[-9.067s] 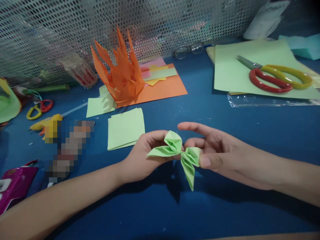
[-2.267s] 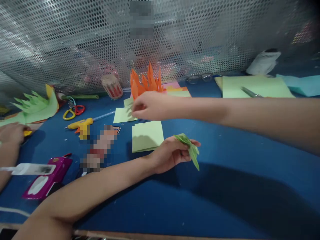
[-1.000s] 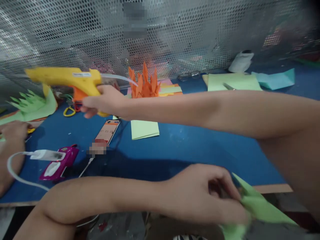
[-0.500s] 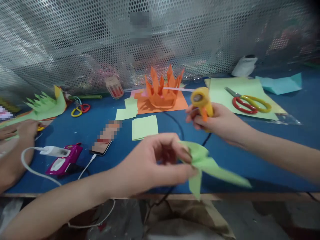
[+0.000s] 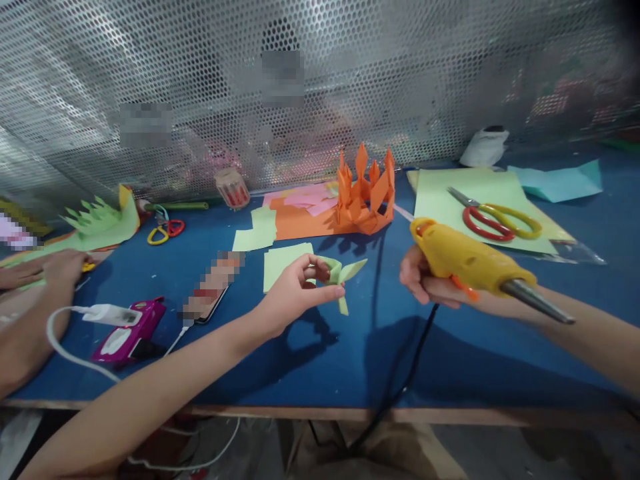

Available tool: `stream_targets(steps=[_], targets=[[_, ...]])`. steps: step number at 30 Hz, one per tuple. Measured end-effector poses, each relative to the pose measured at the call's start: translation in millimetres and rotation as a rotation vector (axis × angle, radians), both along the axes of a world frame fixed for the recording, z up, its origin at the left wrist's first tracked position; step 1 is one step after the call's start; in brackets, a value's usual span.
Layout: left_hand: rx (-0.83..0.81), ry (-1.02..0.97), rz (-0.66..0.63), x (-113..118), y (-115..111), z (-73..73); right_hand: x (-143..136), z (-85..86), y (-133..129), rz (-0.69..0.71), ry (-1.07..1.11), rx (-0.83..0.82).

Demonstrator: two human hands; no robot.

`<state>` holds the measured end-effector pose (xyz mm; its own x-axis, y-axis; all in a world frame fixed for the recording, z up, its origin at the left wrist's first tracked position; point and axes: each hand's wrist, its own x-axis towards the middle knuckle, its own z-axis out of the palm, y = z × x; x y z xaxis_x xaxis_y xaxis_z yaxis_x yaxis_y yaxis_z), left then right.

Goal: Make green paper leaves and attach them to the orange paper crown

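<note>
My left grip (image 5: 296,291) pinches a green fold (image 5: 337,272) above the desk (image 5: 310,383); my right grip (image 5: 425,283) holds a glue gun (image 5: 473,257), nozzle (image 5: 537,302) angled down rightward. Beyond stands an orange crown (image 5: 358,208).

From afar I see through one camera on the person's head, facing forward and down over a blue table (image 5: 325,383); the left hand (image 5: 289,293) and right hand (image 5: 429,287) appear near, at mid-height, a perforated screen (image 5: 350,73) across the top.
</note>
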<state>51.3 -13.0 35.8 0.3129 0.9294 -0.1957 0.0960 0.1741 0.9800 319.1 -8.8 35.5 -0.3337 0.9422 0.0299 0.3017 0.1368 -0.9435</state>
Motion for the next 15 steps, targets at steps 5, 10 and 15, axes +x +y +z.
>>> stream_targets(steps=[5, 10, 15], targets=[[-0.072, -0.08, 0.023, 3.1, 2.2, -3.4, -3.7, 3.3, 5.3, 0.277, 0.053, -0.088], [-0.056, -0.148, 0.15, 1.6, 5.8, -10.6, -26.4, -6.6, 30.4, 0.485, 0.043, -0.014], [-0.106, -0.209, 0.236, -3.4, 10.3, -18.0, -58.4, -16.2, 60.1, 0.656, -0.018, 0.02]])
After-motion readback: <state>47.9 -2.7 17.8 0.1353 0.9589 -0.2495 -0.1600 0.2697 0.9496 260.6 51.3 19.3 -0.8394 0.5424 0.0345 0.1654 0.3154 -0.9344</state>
